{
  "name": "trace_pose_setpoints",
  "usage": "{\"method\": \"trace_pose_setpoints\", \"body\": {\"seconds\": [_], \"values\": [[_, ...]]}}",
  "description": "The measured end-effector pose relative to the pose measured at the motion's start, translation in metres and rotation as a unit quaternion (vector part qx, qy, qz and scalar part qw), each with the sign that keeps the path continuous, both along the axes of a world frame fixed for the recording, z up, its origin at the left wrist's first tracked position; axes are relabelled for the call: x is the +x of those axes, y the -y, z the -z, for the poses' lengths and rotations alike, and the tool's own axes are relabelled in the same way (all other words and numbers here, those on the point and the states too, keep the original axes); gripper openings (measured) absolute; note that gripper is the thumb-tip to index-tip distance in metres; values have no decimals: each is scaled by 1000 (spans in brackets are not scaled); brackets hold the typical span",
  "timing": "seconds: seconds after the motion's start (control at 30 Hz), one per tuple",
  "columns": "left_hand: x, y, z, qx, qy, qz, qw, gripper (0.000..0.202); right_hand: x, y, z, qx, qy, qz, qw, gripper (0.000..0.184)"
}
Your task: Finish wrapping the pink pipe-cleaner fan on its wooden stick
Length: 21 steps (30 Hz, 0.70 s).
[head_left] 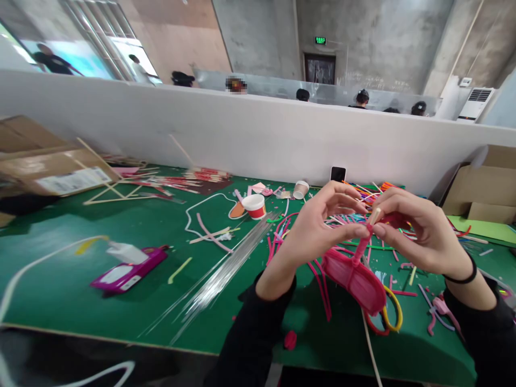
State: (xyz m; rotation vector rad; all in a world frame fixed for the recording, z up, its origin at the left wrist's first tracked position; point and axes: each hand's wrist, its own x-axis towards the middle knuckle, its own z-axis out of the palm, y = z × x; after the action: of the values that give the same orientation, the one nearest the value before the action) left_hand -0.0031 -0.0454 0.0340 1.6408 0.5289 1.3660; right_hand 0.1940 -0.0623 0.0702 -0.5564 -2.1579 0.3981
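A pink fuzzy pipe-cleaner craft (357, 279) hangs below my hands, with a broad, rounded lower part and a wrapped stem rising from it. From the stem's top pokes a pale wooden stick (375, 216). My left hand (318, 223) pinches the stem's top from the left, thumb against it. On the other side, my right hand (419, 231) is closed, with its thumb tip at the same spot by the stick. Scissors with yellow and red handles (397, 314) lie on the table behind the craft, partly covered by it. A thin pale stick (371, 349) reaches down below it.
A green table (153, 312) carries a purple glue gun-like device (131, 271), a bundle of shiny wires (229, 279), a paper cup (255, 207) and many coloured pipe cleaners (387, 193). Cardboard boxes (52, 166) stand left. A white partition (242, 129) runs behind; people are beyond.
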Motion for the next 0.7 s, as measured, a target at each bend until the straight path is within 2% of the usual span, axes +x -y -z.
{"method": "trace_pose_setpoints", "body": {"seconds": [0.1,0.23,0.33,0.47,0.7], "values": [[-2,15,-1,55,-42,-49,996,54,-2,1,0,7,19,12,1000,4],[11,25,3,49,14,-123,991,42,-4,0,1,2,22,44,999,9],[18,24,6,22,42,-124,991,44,-4,-4,2,-48,4,40,998,13],[18,19,7,22,45,-126,991,46,-2,-12,3,-108,-2,16,994,21],[12,16,5,5,25,-101,995,49,-4,-14,3,-94,-24,-4,995,18]]}}
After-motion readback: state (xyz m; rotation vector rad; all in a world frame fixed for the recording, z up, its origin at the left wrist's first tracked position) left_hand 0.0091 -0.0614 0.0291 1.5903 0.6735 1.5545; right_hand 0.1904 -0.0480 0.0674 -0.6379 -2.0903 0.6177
